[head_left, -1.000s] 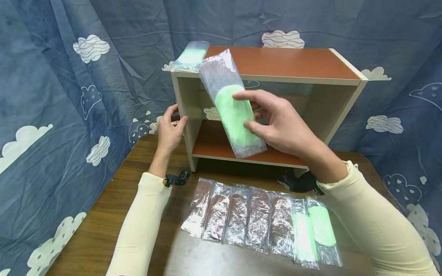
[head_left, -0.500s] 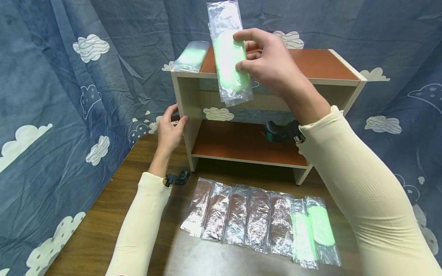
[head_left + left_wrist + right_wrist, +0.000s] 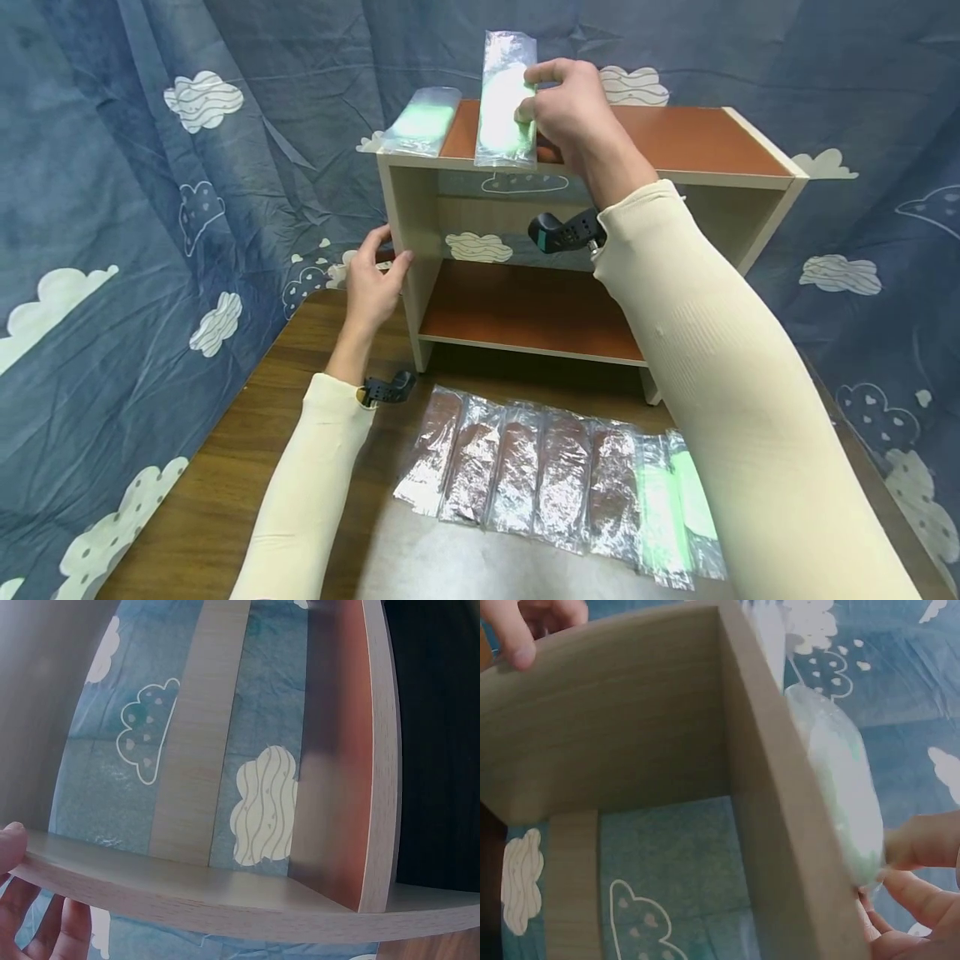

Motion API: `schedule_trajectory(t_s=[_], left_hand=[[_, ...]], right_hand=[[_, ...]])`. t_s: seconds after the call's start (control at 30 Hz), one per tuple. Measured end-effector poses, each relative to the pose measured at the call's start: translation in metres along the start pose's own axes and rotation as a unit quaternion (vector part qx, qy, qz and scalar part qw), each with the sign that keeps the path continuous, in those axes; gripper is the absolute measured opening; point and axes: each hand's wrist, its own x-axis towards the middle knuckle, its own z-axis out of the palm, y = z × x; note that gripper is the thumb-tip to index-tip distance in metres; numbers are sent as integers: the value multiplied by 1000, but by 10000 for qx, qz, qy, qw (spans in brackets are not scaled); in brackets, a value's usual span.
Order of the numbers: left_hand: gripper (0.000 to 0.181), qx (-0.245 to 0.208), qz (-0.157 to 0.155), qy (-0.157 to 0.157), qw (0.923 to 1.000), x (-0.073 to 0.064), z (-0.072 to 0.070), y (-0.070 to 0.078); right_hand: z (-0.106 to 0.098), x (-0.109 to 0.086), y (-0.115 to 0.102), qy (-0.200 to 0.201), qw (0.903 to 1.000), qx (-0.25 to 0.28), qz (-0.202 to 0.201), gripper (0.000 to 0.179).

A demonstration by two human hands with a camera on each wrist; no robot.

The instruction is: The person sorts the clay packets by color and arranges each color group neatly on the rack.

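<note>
My right hand (image 3: 583,108) pinches a clear plastic packet (image 3: 501,104) holding a pale green, rounded slab. It is at the front of the top board of a small shelf unit (image 3: 675,137); in the right wrist view the packet (image 3: 847,787) lies along that board. A similar green packet (image 3: 422,123) lies on the board's left end, apart from the held one. My left hand (image 3: 372,279) grips the left side panel (image 3: 411,217), thumb on the inner face and fingers outside, as the left hand (image 3: 37,907) also shows in the left wrist view.
Several brown packets (image 3: 517,467) lie in a row on the wooden table (image 3: 225,492) before the shelf. Green packets (image 3: 663,517) end the row at right, partly behind my right sleeve (image 3: 735,400). A blue cloud-patterned curtain (image 3: 285,75) hangs behind.
My right hand has lifted the green packet from in front of the shelf's opening, then lowered it at the top board's front, turning it nearly straight. The left hand keeps its grip.
</note>
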Motion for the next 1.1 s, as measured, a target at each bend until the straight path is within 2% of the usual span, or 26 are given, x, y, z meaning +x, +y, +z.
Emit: schedule_trajectory(t_s=[0.2,0.4,0.57,0.67,0.77,0.83,0.9,1.03,1.1], left_hand=[[40,5,104,11,9999,-3,3,1],[40,1,120,-24,9999,-3,4,3],[40,-21,138,-5,9999,-2,4,2],[40,-13,139,19,9999,-2,4,1],[40,5,119,32,9999,-2,3,1],[40,13,105,43,9999,-2,2,1],[39,36,106,50,9999,-2,2,0],[40,81,124,49,9999,-2,3,-1],[40,101,126,43,9999,-3,3,-1]], right_hand=[[-3,0,5,16,9986,-525,-49,52],[-6,-5,6,33,9930,-1172,-123,49],[-18,-4,13,-270,9853,-1598,-536,50],[-33,-2,21,-786,9704,-2002,-1102,51],[-46,-2,27,-1277,9459,-2525,-1585,53],[-52,-3,28,-1498,9311,-2837,-1737,54],[-54,-4,28,-1710,9210,-3053,-1712,56],[-51,-6,25,-2079,9140,-3136,-1516,58],[-49,-7,24,-2104,9111,-3213,-1495,59]])
